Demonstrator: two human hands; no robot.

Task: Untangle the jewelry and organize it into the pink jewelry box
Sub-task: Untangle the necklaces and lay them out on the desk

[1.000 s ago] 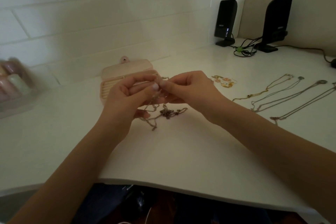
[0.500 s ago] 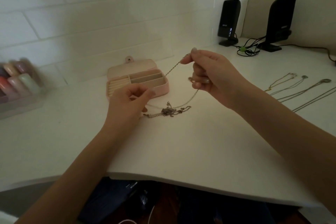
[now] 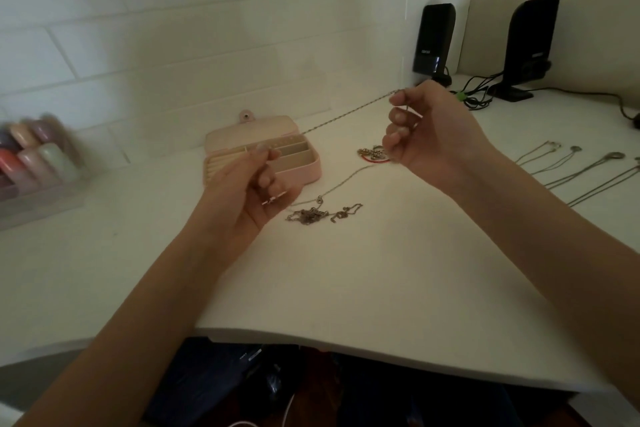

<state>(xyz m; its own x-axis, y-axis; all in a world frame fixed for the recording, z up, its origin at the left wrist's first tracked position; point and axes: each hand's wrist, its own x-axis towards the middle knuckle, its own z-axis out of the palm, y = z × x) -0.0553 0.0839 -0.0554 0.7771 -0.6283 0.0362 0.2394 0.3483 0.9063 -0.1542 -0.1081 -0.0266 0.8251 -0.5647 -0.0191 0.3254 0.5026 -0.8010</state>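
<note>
On the left, I am seeing one tray (image 3: pixel 41 204) holding blurred pastel bottles. One pink jewelry box (image 3: pixel 298 170) is lying open — its compartments showing no jewelry. My left hand (image 3: pixel 249 194) and right hand (image 3: pixel 426 135) are pinching one chain (image 3: pixel 346 116) taut above one tangled clump (image 3: pixel 322 213). Several necklaces (image 3: pixel 588 170) and two black speakers (image 3: pixel 433 40) are sitting rightward.

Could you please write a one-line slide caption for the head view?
Both hands, left and right, stretch a chain above the open pink jewelry box.
</note>
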